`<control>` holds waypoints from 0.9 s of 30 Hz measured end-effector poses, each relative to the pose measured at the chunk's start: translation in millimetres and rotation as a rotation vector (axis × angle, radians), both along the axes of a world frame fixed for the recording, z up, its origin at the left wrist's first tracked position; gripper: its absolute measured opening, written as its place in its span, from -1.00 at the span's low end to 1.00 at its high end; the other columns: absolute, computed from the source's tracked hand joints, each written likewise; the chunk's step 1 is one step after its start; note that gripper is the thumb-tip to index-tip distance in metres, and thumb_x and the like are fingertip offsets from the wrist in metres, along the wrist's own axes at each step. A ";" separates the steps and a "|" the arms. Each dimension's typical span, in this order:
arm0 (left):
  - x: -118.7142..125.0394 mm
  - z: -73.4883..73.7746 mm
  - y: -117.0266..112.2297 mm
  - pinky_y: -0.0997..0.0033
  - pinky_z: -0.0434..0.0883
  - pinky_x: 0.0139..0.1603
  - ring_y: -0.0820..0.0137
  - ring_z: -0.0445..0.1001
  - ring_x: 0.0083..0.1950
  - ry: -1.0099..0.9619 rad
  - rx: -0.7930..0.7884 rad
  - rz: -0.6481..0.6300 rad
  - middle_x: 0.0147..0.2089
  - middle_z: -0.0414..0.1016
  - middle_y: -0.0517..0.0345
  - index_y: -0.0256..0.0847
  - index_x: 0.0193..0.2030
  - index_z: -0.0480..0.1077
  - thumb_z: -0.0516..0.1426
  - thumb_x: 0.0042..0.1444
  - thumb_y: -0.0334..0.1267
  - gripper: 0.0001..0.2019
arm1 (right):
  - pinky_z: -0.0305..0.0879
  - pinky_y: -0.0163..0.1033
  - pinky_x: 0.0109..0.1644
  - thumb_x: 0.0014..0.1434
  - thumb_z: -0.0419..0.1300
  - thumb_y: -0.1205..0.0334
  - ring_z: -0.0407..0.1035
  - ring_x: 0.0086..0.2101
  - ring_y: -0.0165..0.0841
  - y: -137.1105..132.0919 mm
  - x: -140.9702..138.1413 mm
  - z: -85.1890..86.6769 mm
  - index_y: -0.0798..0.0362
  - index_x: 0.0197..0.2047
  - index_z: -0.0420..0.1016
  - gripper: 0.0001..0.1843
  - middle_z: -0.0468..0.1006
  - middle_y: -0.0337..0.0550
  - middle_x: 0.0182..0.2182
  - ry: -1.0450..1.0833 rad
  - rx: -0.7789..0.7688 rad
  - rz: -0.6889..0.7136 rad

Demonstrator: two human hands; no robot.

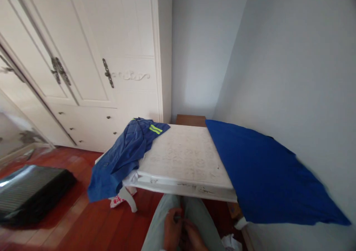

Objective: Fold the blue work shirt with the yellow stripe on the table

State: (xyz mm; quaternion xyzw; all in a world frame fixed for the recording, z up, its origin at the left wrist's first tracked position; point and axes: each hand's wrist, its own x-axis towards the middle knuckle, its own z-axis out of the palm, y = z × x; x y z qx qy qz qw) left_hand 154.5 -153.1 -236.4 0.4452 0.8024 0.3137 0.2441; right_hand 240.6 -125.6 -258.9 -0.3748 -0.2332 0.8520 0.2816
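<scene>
Low in the head view, my left hand (170, 228) is closed, with a small dark grey object (177, 218) at its curled fingers; the object is too small to name. My right hand (194, 237) meets it above my lap, its fingers closed and partly hidden, so what they pinch cannot be made out. In front of both hands stands a worn white table (183, 154). A blue garment with yellow-green reflective strips (122, 154) is draped over its left end. Across the right end lies a large plain blue cloth (267, 176), hanging past the table's edge.
A white wardrobe (133, 32) stands behind the table on the left, and a grey wall (300, 65) closes off the right. On the red wooden floor (91, 225) at left lies a black-wrapped bundle (36, 195). Crumpled white material (231, 242) is at lower right.
</scene>
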 end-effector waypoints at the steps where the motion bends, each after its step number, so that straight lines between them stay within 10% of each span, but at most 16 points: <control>1: 1.5 1.2 0.3 0.17 0.53 0.09 0.18 0.60 0.03 -0.024 0.016 0.015 -0.07 0.65 0.03 -0.03 -0.11 0.56 0.01 -0.06 -0.51 -0.54 | 0.49 -0.09 -0.32 -0.32 0.55 -0.05 0.59 -0.28 -0.08 -1.2 -0.7 -5.6 -0.06 -0.49 0.54 -0.61 0.63 -0.28 -0.50 -0.013 -0.019 -0.018; 15: 8.2 3.2 -7.4 0.07 0.50 0.00 0.13 0.57 -0.12 -0.492 0.480 0.172 -0.21 0.57 0.02 -0.14 -0.27 0.51 0.11 -0.20 -0.42 -0.70 | 0.43 -0.36 -0.35 -0.49 0.66 0.15 0.56 -0.44 -0.37 8.6 29.6 -9.2 0.05 -0.43 0.66 -0.52 0.70 -0.21 -0.46 0.034 -0.148 -0.025; 27: 9.0 -1.8 -6.8 0.11 0.45 -0.21 0.13 0.55 -0.34 -0.914 0.509 0.308 -0.43 0.59 0.06 -0.11 -0.27 0.50 0.29 -0.23 -0.18 -0.70 | 0.54 -0.37 -0.18 -0.30 0.57 0.26 0.62 -0.28 -0.31 21.3 38.0 -20.3 0.11 -0.34 0.71 -0.63 0.73 -0.05 -0.28 0.129 -0.237 0.048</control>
